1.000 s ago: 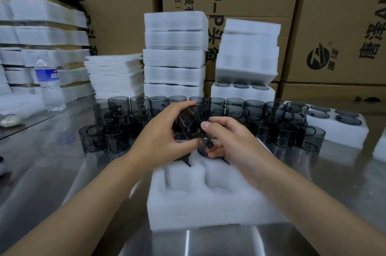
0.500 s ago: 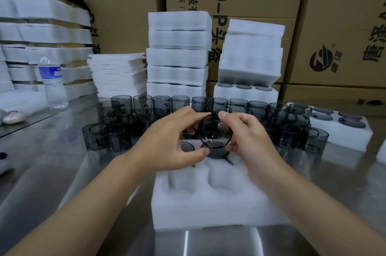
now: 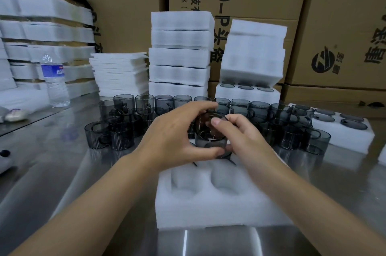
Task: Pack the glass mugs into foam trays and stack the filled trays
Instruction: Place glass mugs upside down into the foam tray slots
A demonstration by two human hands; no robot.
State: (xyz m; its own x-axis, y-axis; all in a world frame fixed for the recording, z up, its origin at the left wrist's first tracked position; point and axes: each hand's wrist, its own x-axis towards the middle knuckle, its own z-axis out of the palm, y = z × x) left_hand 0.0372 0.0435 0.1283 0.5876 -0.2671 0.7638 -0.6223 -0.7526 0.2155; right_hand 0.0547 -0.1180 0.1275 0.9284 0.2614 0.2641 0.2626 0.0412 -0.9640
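Both hands clasp one smoky glass mug (image 3: 211,132) over the far edge of the foam tray (image 3: 208,207), which lies at the tabletop's (image 3: 52,172) near edge. The left hand (image 3: 177,136) curls round its left side, the right hand (image 3: 240,138) pinches its rim (thumb on top). Loose mugs (image 3: 117,136) crowd behind it.

Over the far end of the white foam tray (image 3: 208,212), the left hand (image 3: 177,136) and the right hand (image 3: 246,136) grip a smoky grey glass mug (image 3: 210,141) from both sides, while behind the tray stand rows of matching grey mugs (image 3: 259,109) and stacks of white foam trays (image 3: 179,57).
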